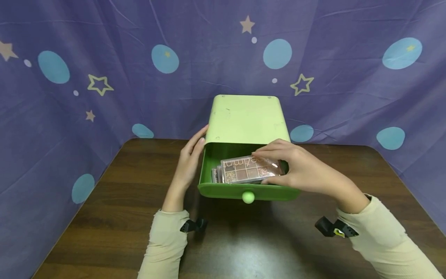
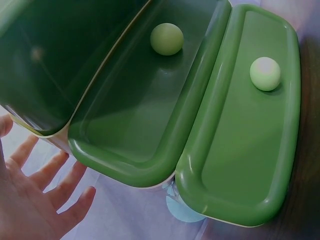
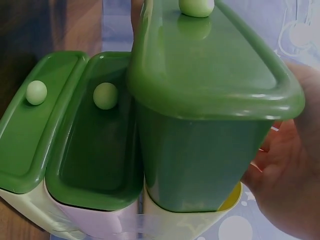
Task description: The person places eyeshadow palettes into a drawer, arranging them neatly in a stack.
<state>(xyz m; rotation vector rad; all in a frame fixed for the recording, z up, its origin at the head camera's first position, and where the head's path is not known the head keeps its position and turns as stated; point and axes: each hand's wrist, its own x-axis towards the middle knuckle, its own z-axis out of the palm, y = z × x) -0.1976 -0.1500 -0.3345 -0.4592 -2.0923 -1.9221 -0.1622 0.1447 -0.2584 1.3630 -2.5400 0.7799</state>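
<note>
A small drawer cabinet (image 1: 247, 120) with a pale green top stands on the table, its green top drawer (image 1: 223, 190) pulled out. Over the drawer, my right hand (image 1: 299, 166) pinches a clear-lidded eyeshadow palette (image 1: 240, 172) between thumb and fingers, tilted within the opening. More flat clear cases (image 1: 215, 175) show beside the palette's left end. My left hand (image 1: 188, 161) rests against the cabinet's left side with its fingers extended. In the left wrist view, that left hand (image 2: 45, 195) has its fingers spread along the cabinet's side. The drawer wall hides the palette in the right wrist view.
Below the pulled-out drawer, two closed green drawers with round knobs show in the wrist views, a middle drawer (image 3: 95, 145) and a bottom drawer (image 3: 25, 130). The brown wooden table (image 1: 115, 217) ends at a purple patterned curtain (image 1: 209, 46) behind the cabinet.
</note>
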